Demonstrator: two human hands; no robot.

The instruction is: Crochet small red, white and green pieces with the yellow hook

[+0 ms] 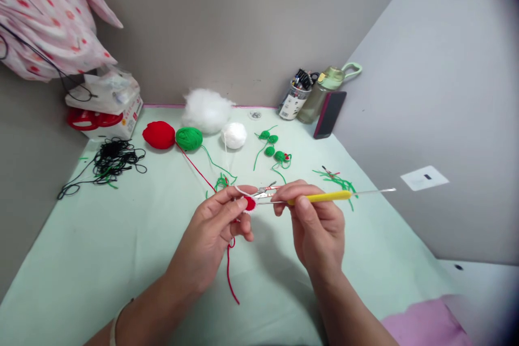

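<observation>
Hook, one, clasped in right grip; one crocheted piece pinched in left grip

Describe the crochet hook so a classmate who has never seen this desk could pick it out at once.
Start at the pale green tabletop. Above it, the right hand holds the crochet hook roughly level, one end pointing toward the small red-and-white piece in the left hand. The hook's yellow handle, with thin metal at both ends, sets it apart from that piece.

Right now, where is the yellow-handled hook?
In the head view, right of centre: the hook is in the right hand, right of the red-and-white piece.
</observation>
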